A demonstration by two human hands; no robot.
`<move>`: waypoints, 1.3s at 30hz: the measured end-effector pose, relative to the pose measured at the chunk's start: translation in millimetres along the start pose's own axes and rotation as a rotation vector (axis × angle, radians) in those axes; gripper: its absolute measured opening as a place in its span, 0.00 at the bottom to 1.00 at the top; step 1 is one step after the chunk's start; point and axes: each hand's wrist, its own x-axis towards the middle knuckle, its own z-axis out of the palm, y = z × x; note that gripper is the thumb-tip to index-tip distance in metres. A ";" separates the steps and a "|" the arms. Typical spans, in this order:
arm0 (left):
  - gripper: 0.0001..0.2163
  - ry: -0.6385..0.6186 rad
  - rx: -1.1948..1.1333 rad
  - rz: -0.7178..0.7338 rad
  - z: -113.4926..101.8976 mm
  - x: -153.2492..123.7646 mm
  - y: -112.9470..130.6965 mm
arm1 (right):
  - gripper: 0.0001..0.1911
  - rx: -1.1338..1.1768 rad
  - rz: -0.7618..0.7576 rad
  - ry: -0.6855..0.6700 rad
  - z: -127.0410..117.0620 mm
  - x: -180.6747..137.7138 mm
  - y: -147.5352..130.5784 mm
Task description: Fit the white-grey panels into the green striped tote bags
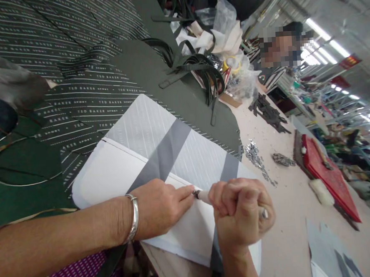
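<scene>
A white and grey fabric panel (160, 144) with two darker grey bands lies on the table in front of me, a smooth white sheet (112, 176) laid over its near half. My left hand (160, 207), a silver bangle on its wrist, presses down on the white sheet's edge with fingers together and pointing right. My right hand (240, 214) is a closed fist round a white pen-like tool (202, 195). The tool's dark tip touches the sheet's edge just beside my left fingertips.
Dark printed fabric (75, 91) and plain dark green pieces cover the table's left. Black straps (196, 66) and plastic bags are piled at the back. Small metal parts (255, 155) lie scattered to the right, near a red board (328, 175). A person sits beyond the table.
</scene>
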 end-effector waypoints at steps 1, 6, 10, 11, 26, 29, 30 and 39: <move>0.14 -0.026 -0.015 -0.014 -1.1 0.7 0.2 | 0.16 -0.089 -0.027 -0.049 1.6 -0.3 0.1; 0.09 -0.149 -0.066 -0.131 -8.8 2.7 1.0 | 0.13 -0.401 -0.026 -0.461 14.2 16.8 2.6; 0.11 -0.096 -0.056 -0.098 -5.7 2.3 -0.9 | 0.17 -0.431 0.140 -0.534 37.2 39.8 7.4; 0.11 -0.081 -0.061 -0.092 -2.9 2.2 -1.7 | 0.18 -0.440 0.154 -0.549 43.8 43.1 8.2; 0.06 -0.077 -0.133 -0.112 3.6 4.7 -5.3 | 0.17 -0.624 -0.018 -0.661 56.2 36.0 8.4; 0.06 -0.057 -0.141 -0.114 -0.4 3.3 -5.2 | 0.15 -0.594 -0.001 -0.664 52.0 36.3 3.4; 0.06 -0.041 -0.140 -0.119 -1.7 2.3 -4.9 | 0.15 -0.563 0.028 -0.645 49.4 37.7 0.5; 0.04 0.133 -0.095 -0.182 5.4 -1.8 -4.2 | 0.15 -0.053 0.210 -0.109 19.3 28.0 -2.5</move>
